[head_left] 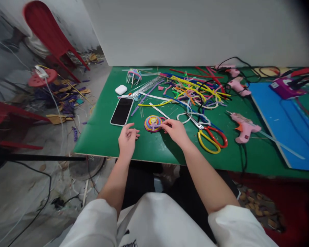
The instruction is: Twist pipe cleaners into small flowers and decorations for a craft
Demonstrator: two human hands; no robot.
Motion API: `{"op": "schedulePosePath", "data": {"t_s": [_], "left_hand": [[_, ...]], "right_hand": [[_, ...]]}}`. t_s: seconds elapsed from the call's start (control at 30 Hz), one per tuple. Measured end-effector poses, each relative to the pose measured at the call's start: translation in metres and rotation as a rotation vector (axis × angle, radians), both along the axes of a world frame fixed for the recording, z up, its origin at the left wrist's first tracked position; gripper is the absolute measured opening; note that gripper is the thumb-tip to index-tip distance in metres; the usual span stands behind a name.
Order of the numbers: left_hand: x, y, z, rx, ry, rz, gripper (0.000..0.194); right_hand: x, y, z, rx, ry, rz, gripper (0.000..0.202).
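Note:
A small round coil of rainbow pipe cleaners (150, 124), slightly domed, lies on the green table. My right hand (174, 131) reaches in from its right side, thumb and forefinger pinched on a short light purple pipe cleaner piece (157, 126) that lies against the coil. To the left of the coil, my left hand (128, 140) hovers over the table edge with loosely bent fingers apart and nothing in them. A phone (122, 111) lies just beyond that hand. Scissors with red and yellow handles (208, 137) rest right of my right hand.
Loose pipe cleaners (195, 90) are heaped toward the back. A second domed rainbow piece (134, 74) and a white earbud case (121, 90) sit back left. A pink glue gun (243, 128) and blue board (270, 116) occupy the right; cords run behind.

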State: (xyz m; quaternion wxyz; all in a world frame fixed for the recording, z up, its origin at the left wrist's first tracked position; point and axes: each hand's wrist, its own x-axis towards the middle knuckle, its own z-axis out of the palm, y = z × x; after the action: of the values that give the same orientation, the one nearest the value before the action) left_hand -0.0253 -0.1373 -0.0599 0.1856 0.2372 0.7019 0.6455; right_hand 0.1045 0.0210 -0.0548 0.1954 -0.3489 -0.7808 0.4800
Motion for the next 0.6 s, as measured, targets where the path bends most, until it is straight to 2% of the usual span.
{"op": "schedulePosePath", "data": {"t_s": [0.13, 0.23, 0.33, 0.43, 0.6], "left_hand": [[0.004, 0.004, -0.001, -0.073, 0.030, -0.044, 0.029], [0.008, 0.011, 0.004, -0.083, 0.049, -0.118, 0.028], [0.013, 0.022, 0.016, -0.027, 0.032, -0.284, 0.030], [0.021, 0.037, 0.032, -0.005, 0.043, -0.378, 0.028], [0.031, 0.065, 0.059, 0.008, 0.304, -0.504, 0.029]], "right_hand": [[0.001, -0.001, 0.006, 0.049, -0.044, 0.014, 0.015], [0.007, -0.001, 0.021, 0.110, -0.083, 0.076, 0.016], [0.016, 0.000, 0.042, 0.180, -0.094, 0.165, 0.016], [0.027, 0.003, 0.061, 0.234, -0.061, 0.160, 0.015], [0.049, 0.015, 0.073, 0.207, 0.080, 0.119, 0.017]]}}
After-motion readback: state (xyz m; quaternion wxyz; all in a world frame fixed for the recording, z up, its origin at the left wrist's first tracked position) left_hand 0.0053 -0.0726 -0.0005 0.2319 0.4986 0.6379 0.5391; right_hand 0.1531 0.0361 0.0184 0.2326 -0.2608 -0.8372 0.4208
